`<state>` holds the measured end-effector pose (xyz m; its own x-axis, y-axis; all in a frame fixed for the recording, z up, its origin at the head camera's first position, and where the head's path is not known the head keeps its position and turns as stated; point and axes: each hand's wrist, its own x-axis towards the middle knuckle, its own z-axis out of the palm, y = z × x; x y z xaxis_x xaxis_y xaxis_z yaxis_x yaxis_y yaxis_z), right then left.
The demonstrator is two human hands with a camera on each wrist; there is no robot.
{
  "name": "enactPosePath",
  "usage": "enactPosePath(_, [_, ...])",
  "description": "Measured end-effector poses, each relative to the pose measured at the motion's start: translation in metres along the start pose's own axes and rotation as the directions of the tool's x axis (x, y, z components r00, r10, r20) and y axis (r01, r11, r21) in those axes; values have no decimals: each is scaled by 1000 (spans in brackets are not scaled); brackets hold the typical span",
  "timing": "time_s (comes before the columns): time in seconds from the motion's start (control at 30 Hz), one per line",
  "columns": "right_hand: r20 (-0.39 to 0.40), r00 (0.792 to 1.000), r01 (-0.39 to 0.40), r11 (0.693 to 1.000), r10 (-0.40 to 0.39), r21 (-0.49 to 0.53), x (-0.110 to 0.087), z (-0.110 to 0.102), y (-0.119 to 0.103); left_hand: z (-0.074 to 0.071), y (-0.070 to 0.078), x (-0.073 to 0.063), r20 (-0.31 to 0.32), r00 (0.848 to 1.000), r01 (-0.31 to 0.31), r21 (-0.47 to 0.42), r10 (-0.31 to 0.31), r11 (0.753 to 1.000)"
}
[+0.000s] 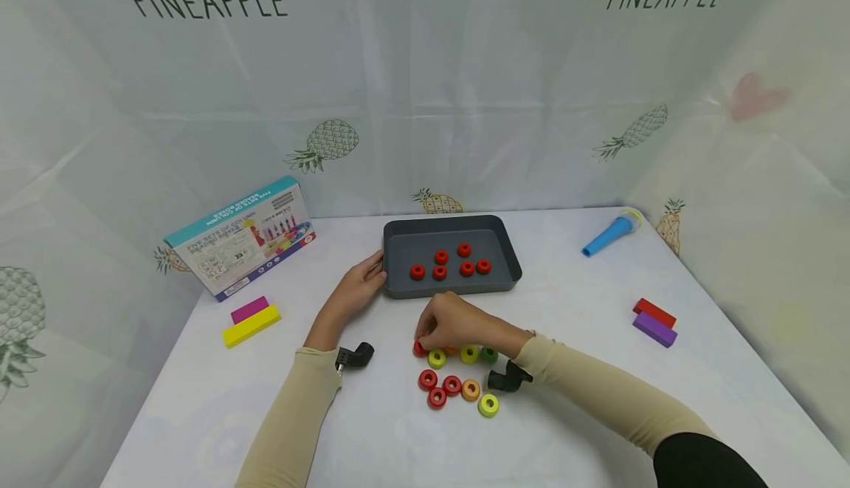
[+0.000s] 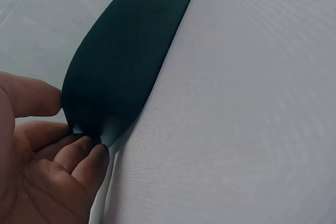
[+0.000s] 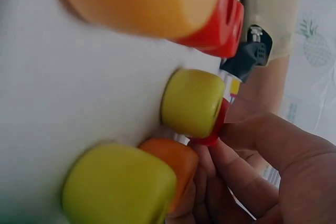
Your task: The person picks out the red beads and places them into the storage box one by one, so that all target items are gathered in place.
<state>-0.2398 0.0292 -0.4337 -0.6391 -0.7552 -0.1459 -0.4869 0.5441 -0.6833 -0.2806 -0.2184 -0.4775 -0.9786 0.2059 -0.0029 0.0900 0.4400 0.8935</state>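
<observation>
At the left end of a dark grey tray (image 1: 453, 231), my left hand (image 1: 356, 285) grips the wall. In the left wrist view the thumb touches the rim while the curled fingers (image 2: 86, 153) lie against the tray's corner (image 2: 118, 66). Several red ring beads (image 1: 441, 257) lie inside the tray. In front of it, my right hand (image 1: 454, 322) pinches a red bead (image 1: 420, 348) between thumb and fingertips. Right beside that bead is a yellow-green bead (image 3: 191, 102), with an orange bead (image 3: 170, 163) partly behind another yellow-green bead (image 3: 118, 187).
Nearer me lie several red beads (image 1: 428, 379), an orange bead (image 1: 471, 390) and a yellow-green bead (image 1: 488, 405). A cardboard box (image 1: 242, 237), a magenta block (image 1: 249, 310) and a yellow block (image 1: 252, 326) are left. Rightward are a blue toy microphone (image 1: 609, 234), red block (image 1: 654, 312) and purple block (image 1: 654, 329).
</observation>
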Motion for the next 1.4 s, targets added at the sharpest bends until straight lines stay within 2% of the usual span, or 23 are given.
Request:
enactPosePath(0.33, [-72,996,50,999,-50,-10,8,-24,-5,0,-2,1,-6,1000,2,6,-2,1000])
enactPosePath(0.6, [-142,990,19,999,-23,-28,24,-49,-8,0,-2,2,-3,1000,10,-9,-10,1000])
enactPosePath(0.83, [-183,983,-28,999,22,-32,46,-66,-9,-1,-5,3,4,1000,-1,-13,1,1000])
enactPosePath(1.1, [-209,975,-90,993,73,-73,75,-62,-5,-2,-5,0,-2,1000,6,-3,-6,1000])
enactPosePath(1.4, [-226,971,-99,989,72,-109,92,-50,3,-2,-2,-1,4,1000,-3,19,3,1000])
